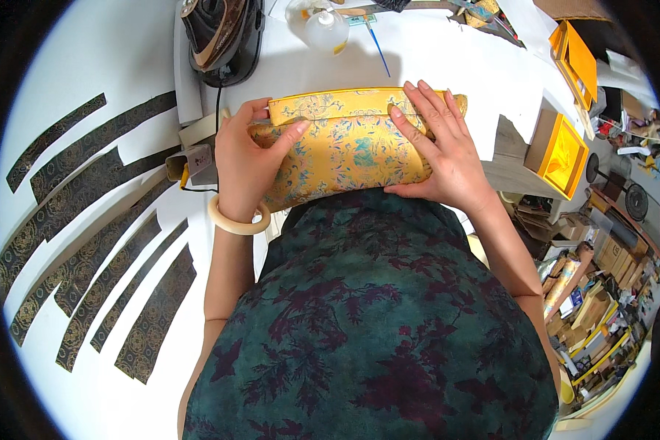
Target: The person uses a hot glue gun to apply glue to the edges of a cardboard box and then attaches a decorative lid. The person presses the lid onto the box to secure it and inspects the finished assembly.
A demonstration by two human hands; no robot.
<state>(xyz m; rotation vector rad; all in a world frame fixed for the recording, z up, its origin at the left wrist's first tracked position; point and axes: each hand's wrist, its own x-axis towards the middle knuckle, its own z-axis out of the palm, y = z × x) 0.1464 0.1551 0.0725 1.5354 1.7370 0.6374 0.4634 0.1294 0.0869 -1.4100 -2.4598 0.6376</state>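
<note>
A yellow brocade-covered piece [345,158] with blue and green floral patterns lies before me at the table's near edge. Along its far side runs a straight raised strip [337,105] in the same brocade. My left hand [253,154] grips the left end, thumb on top at the strip's lower edge and fingers around the far corner. On the right end rests my right hand [444,150], its fingers stretched out and spread over the strip, its thumb towards the near edge. Whether a board or box lies under the fabric is hidden.
Beyond the brocade stand a clear bottle [325,31] and a thin blue brush [378,45]. A black iron-like appliance [224,37] is at the far left. Dark patterned strips [158,315] lie left. Yellow boxes [557,154] sit right, near a cluttered floor pile [594,308].
</note>
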